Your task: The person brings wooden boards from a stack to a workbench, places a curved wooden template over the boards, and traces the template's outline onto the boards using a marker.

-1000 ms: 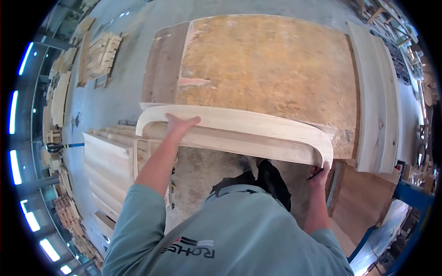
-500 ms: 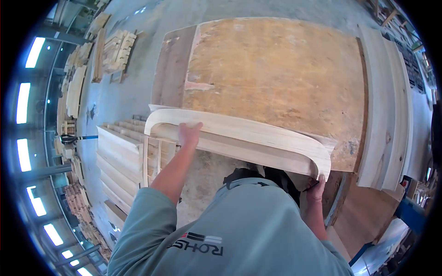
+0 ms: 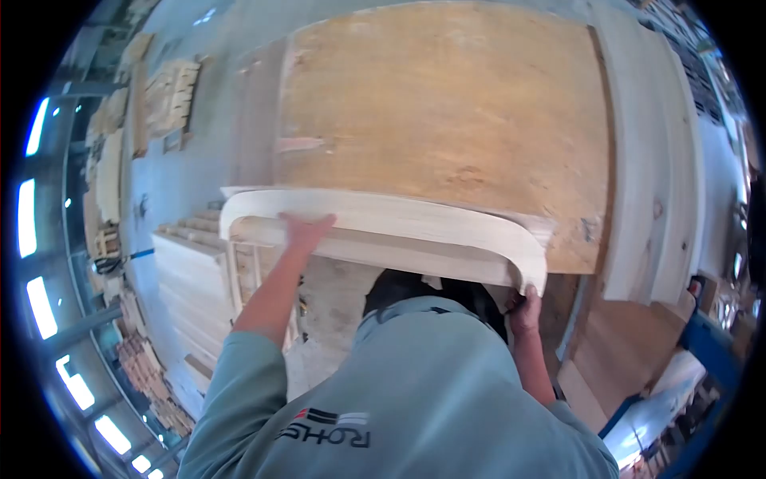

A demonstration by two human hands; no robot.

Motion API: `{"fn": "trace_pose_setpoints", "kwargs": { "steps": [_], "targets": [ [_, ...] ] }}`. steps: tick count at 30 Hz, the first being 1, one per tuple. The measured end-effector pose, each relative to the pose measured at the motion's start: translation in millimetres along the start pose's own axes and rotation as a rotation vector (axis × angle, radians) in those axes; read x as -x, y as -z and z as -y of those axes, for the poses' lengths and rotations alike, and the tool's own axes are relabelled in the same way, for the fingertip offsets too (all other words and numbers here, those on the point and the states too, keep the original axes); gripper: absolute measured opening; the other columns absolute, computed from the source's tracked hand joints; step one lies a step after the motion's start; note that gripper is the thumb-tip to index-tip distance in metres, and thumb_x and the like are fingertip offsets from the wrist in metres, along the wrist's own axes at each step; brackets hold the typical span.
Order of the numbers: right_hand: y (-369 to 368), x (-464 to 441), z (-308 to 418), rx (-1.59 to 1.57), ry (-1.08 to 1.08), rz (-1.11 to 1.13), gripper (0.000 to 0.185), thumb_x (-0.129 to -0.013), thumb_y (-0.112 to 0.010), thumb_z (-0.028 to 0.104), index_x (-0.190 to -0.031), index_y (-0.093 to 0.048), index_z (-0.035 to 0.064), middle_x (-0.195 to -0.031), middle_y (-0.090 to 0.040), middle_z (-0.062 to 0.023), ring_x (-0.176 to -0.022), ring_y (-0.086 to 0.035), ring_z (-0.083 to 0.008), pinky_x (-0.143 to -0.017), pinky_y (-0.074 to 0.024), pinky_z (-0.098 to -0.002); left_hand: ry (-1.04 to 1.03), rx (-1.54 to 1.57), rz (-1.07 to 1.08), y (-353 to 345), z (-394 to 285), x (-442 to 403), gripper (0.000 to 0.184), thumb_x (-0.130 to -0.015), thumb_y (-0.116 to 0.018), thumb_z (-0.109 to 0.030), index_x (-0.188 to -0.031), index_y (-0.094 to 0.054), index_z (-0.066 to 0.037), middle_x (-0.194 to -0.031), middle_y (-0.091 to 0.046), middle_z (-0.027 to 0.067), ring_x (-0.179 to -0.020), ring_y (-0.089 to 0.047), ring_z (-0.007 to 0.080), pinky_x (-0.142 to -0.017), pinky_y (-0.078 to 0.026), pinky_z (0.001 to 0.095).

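A pale curved wooden piece (image 3: pixel 383 211), with both ends bent toward me, lies over a straight pale board (image 3: pixel 415 254) along the table's near edge. My left hand (image 3: pixel 306 231) rests on the curved piece left of its middle, thumb and fingers spread over its inner edge. My right hand (image 3: pixel 524 310) is closed around the tip of the piece's right end. A small dark object shows beside the right fingers, too blurred to make out.
The worn wooden tabletop (image 3: pixel 447 96) extends beyond the piece. Long boards (image 3: pixel 646 160) line its right side. At the left stands a stack of pale panels (image 3: pixel 187 287). A brown wooden panel (image 3: pixel 622 343) and blue frame (image 3: pixel 710 343) are at the lower right.
The camera view has shifted, moving the table and piece within the picture. My left hand stays on the piece and my right hand stays at its right end.
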State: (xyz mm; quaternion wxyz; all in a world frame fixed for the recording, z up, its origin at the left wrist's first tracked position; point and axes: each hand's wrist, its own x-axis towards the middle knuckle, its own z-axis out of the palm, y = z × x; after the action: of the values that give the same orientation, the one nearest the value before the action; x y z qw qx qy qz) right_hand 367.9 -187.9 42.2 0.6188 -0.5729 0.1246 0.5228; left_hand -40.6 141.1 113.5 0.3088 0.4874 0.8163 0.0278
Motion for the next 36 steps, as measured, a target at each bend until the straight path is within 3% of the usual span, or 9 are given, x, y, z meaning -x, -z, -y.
{"fn": "trace_pose_setpoints", "kwargs": {
  "steps": [2,4,5,9,11,16,26,31,36],
  "targets": [
    [1,1,0,-0.003,0.002,0.003,0.032,-0.09,-0.062,0.033,-0.109,-0.057,0.0079,-0.074,-0.05,-0.0009,-0.061,-0.047,-0.0131,-0.053,-0.0377,-0.0278,0.028,-0.132,-0.06,0,-2,1,0.143,-0.068,-0.086,-0.05,-0.147,0.015,0.014,-0.15,-0.032,0.0327,-0.138,-0.039,0.0356,-0.114,-0.034,0.0368],
    [-7,6,4,-0.011,0.044,0.012,0.032,-0.089,-0.064,0.034,-0.108,-0.057,0.0087,-0.075,-0.053,-0.0012,-0.062,-0.049,-0.0128,-0.052,-0.0403,-0.0275,0.009,-0.065,-0.042,-2,8,-7,0.143,-0.068,-0.085,-0.051,-0.147,0.014,0.014,-0.151,-0.029,0.0321,-0.139,-0.038,0.0358,-0.114,-0.034,0.0372],
    [9,-1,-3,0.04,0.013,0.076,0.055,-0.082,-0.07,0.05,-0.121,-0.055,0.0139,-0.095,-0.059,0.0014,-0.075,-0.055,-0.0135,-0.055,-0.0389,-0.0275,-0.004,-0.059,-0.014,-2,6,-5,0.143,-0.068,-0.085,-0.051,-0.147,0.014,0.014,-0.151,-0.029,0.0321,-0.139,-0.038,0.0358,-0.114,-0.034,0.0372],
    [-4,7,8,0.055,0.01,0.082,0.054,-0.082,-0.069,0.051,-0.119,-0.057,0.0138,-0.096,-0.06,0.0015,-0.075,-0.055,-0.0136,-0.055,-0.0385,-0.0272,0.005,0.0,0.011,1,8,-7,0.143,-0.068,-0.085,-0.051,-0.147,0.015,0.014,-0.154,-0.024,0.0319,-0.141,-0.034,0.0351,-0.115,-0.03,0.0361],
    [-8,9,10,0.03,0.013,0.054,0.047,-0.084,-0.069,0.044,-0.115,-0.057,0.0114,-0.079,-0.054,-0.0016,-0.065,-0.051,-0.0131,-0.053,-0.0393,-0.0266,-0.004,-0.016,-0.001,3,9,-8,0.144,-0.068,-0.085,-0.052,-0.147,0.015,0.014,-0.155,-0.022,0.0318,-0.142,-0.033,0.0348,-0.116,-0.029,0.0358],
    [-11,11,13,0.025,-0.002,0.048,0.049,-0.083,-0.069,0.047,-0.116,-0.057,0.0115,-0.081,-0.056,-0.0033,-0.066,-0.052,-0.0134,-0.054,-0.0401,-0.0269,0.01,0.019,0.044,8,-3,3,0.143,-0.066,-0.086,-0.053,-0.147,0.009,0.018,-0.158,-0.008,0.0332,-0.147,-0.022,0.0361,-0.119,-0.023,0.0352],
    [31,27,29,0.169,0.06,0.122,0.044,-0.089,-0.069,0.047,-0.11,-0.06,0.0097,-0.076,-0.054,0.0008,-0.058,-0.047,-0.0093,-0.047,-0.0343,-0.0238,0.047,-0.056,0.045,11,-14,10,0.144,-0.067,-0.084,-0.057,-0.148,0.011,0.015,-0.158,-0.013,0.0324,-0.146,-0.025,0.0349,-0.118,-0.026,0.0365],
    [49,41,93,0.474,0.111,-0.511,0.033,-0.093,-0.064,0.039,-0.087,-0.068,0.0064,-0.06,-0.047,0.003,-0.051,-0.042,-0.0064,-0.044,-0.029,-0.0243,-0.012,-0.003,-0.025,1,6,-2,0.143,-0.065,-0.087,-0.052,-0.148,0.007,0.016,-0.154,-0.022,0.0346,-0.143,-0.031,0.0381,-0.117,-0.028,0.0365],
    [-4,10,147,0.194,0.353,-0.192,0.014,-0.093,-0.056,0.011,-0.08,-0.054,0.0061,-0.077,-0.056,-0.0036,-0.067,-0.051,-0.0121,-0.062,-0.044,-0.0267,0.011,-0.04,-0.023,10,1,0,0.147,-0.063,-0.086,-0.053,-0.145,0.012,0.018,-0.151,-0.027,0.0359,-0.141,-0.034,0.0386,-0.117,-0.028,0.035]
  ]
}}
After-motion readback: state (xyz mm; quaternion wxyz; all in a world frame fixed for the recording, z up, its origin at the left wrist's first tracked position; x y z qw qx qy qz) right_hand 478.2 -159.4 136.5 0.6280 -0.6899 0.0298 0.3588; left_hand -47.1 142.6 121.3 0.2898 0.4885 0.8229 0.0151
